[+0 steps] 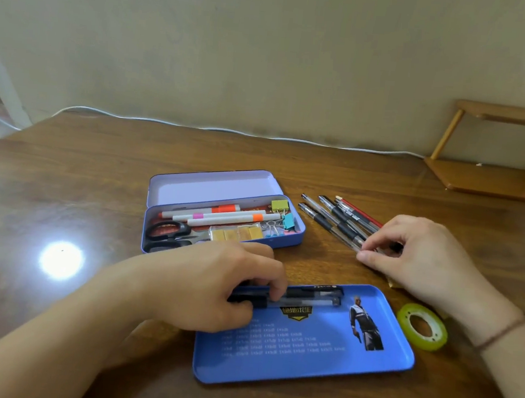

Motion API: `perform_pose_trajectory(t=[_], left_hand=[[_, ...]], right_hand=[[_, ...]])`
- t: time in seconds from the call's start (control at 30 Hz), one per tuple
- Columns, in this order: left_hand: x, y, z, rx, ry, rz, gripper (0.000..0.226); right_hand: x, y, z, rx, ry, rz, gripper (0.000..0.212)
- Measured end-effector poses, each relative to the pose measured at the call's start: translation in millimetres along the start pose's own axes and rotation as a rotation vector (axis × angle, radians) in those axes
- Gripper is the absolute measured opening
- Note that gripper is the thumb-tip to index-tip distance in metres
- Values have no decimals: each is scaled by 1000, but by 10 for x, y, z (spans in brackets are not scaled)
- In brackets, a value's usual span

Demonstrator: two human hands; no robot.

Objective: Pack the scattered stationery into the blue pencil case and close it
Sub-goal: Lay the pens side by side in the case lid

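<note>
Dark brown wood-grain table (81,189), glossy, w/ a bright round lamp glare on the left. Nearest: flat blue tray (304,361), shallow metal w/ rounded corners, printed white text, a yellow badge and a figure of a person. Along its far edge lie two dark pens (309,296); left hand (215,286) rests on their left ends, fingers curled round them. Just right of the tray, a yellow-green tape roll (422,326), translucent ring, flat on the table. Right hand (421,260) is beyond it, thumb and fingertips pinching the near end of a loose pen bunch (338,219) – clear-barrel black-grip pens plus a red one, fanned out on the wood. Something gold-ish peeks from under the right wrist; can't tell what. Thin brown band on that wrist.

Further back, centre: blue pencil case (223,227), tin, lid hinged open and standing back, pale lilac inside. In it: black-handled scissors (166,233), white markers (221,216) w/ orange and pink bands, yellow eraser blocks (235,235), binder clips (280,214) yellow and teal.

Far edge: white cable (260,135) runs along the plain beige wall (267,56). Far right, small light-wood shelf (494,149) on the table
</note>
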State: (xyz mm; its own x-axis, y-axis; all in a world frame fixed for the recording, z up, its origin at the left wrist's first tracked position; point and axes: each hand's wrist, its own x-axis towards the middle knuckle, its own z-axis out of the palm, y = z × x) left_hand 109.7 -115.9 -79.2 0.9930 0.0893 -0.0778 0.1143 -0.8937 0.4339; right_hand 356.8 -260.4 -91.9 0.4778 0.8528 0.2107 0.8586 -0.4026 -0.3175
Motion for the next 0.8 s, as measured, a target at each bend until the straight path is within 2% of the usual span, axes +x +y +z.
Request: perform_pose_trajectory(t=[0.1,0.2,0.23,0.3,0.37,0.4,0.5,0.6,0.7,0.8], left_hand=[[8,0,5,20,7,12,28],[-3,-23,-3,28,33,29,21],[-1,-31,-10,28,81,38,19],[8,-55,-26,-33,282,25,19],[20,-53,-30,-241,518,-19,29],[33,-43,-17,-383,573,-20,34],[88,64,60,-671,578,64,32],[142,182,113,-876,603,120,26],[121,256,107,-838,616,138,30],[51,297,78,-680,409,156,28]], right_hand=[[8,-93,32,-163,-7,22,18],[-10,-83,-7,-80,93,8,13],[-36,-77,-65,8,165,0,11],[-128,-145,-179,210,328,-55,8],[-267,-342,-221,368,428,-171,5],[-341,-453,-196,398,440,-244,7],[-492,-686,-74,334,386,-454,21],[-509,-713,-26,286,348,-568,31],[-493,-680,-39,326,360,-668,37],[-450,-622,-115,258,497,-682,39]])
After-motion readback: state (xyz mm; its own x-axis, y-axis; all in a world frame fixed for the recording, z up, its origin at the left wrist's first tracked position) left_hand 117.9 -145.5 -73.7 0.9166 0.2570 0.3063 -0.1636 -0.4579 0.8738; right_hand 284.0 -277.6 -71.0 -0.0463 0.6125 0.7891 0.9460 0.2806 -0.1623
